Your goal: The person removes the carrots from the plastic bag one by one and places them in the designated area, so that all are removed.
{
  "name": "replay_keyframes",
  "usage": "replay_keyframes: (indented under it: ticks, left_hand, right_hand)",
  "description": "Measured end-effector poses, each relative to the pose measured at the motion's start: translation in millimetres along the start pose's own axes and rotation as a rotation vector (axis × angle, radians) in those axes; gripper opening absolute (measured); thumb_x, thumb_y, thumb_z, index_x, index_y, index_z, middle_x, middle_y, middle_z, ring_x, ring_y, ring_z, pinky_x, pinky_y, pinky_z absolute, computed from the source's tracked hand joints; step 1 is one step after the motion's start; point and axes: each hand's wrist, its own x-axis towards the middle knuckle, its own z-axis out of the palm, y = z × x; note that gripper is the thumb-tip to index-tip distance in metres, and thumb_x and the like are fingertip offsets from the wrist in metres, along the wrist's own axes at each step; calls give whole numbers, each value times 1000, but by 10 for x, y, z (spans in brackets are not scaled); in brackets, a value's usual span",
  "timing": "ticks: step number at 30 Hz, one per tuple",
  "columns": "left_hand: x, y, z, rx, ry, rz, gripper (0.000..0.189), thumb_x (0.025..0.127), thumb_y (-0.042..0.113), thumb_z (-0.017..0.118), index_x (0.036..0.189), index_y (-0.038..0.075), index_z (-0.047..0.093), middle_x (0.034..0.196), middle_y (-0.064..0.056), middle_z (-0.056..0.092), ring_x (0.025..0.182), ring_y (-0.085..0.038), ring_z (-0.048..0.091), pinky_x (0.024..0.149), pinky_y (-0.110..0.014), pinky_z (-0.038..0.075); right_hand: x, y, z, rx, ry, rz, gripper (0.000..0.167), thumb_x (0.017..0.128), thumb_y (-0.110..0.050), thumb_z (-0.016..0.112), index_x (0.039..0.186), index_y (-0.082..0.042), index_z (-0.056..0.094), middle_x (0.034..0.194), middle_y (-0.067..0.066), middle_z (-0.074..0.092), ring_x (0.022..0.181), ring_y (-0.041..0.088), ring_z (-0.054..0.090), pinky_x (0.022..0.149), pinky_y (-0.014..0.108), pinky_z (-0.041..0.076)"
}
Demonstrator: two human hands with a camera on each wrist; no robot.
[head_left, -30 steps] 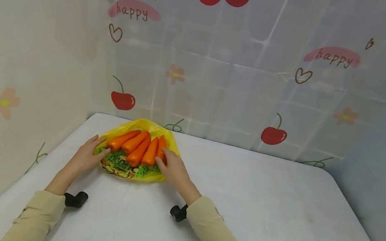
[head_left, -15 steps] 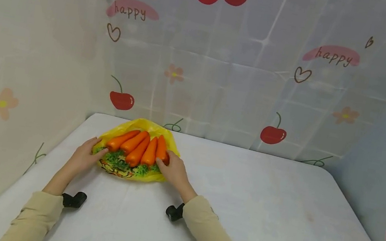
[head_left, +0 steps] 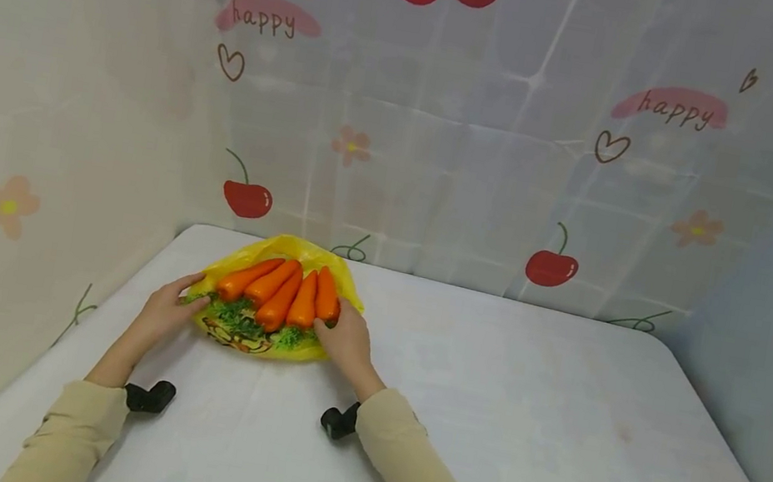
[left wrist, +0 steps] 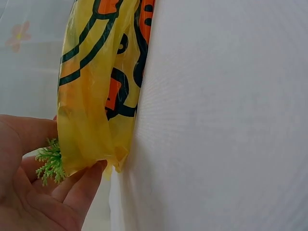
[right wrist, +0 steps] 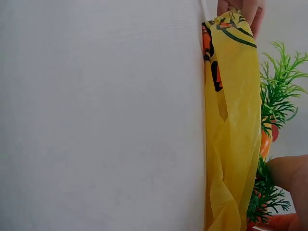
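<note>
Beige and black, that's what I wear.
My beige cloth left sleeve (head_left: 78,428) is creased and bunched; my matching beige cloth right sleeve (head_left: 421,474) looks smoother. Beside their hems sit a stubby, elbow-shaped black left wrist camera (head_left: 151,397) and a black right wrist camera (head_left: 338,421) with a rounded end. My left hand (head_left: 164,311) and right hand (head_left: 347,343) are bare.

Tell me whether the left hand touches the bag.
Touching. The left wrist view shows the left hand with its fingers against the edge of the bag.
</note>
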Motion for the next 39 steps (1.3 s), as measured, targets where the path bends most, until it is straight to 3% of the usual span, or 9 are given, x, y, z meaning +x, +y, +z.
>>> replay_keyframes:
  ticks: [8,18,23,29,35,39]
  left_hand:
    - [-12,8,-11,8,18,25,56,93,13,57,137,-12,33,137,-38,31,120,-52,36,99,-60,27]
    - [-3,17,-25,23,20,39,55,93,11,57,136,-14,33,135,-39,31,124,-53,29,100,-60,24]
    - [-7,-3,-19,21,14,26,57,93,13,57,137,-13,32,136,-38,30,124,-53,28,100,-60,24]
    - [-11,-15,-12,2,16,10,57,93,11,57,138,-13,32,137,-38,29,124,-52,30,100,-60,24]
    - [-6,-6,-17,-12,-1,-11,58,94,13,56,139,-12,30,138,-38,27,125,-51,28,101,-60,23]
    - [-7,-7,-15,-9,-4,-12,58,94,14,57,139,-12,30,138,-38,28,126,-51,27,101,-60,23]
  right_hand:
    - [48,29,74,42,126,6,46,86,-16,67,126,1,53,116,14,60,104,27,57,88,38,47]
    - [28,67,114,127,201,4,47,85,-14,68,127,3,54,121,16,58,110,29,55,92,39,44]
    - [19,92,123,185,198,18,48,86,-14,67,128,3,54,123,17,57,113,30,53,94,39,43]
    - [13,103,33,360,152,76,49,87,-12,66,131,4,51,125,16,56,112,28,53,92,37,45]
    - [-16,82,-167,613,89,207,49,91,-13,62,135,1,47,130,14,51,115,24,50,93,31,43]
    - [-24,97,-304,736,94,275,48,92,-15,61,135,0,46,131,14,49,116,25,48,97,33,40]
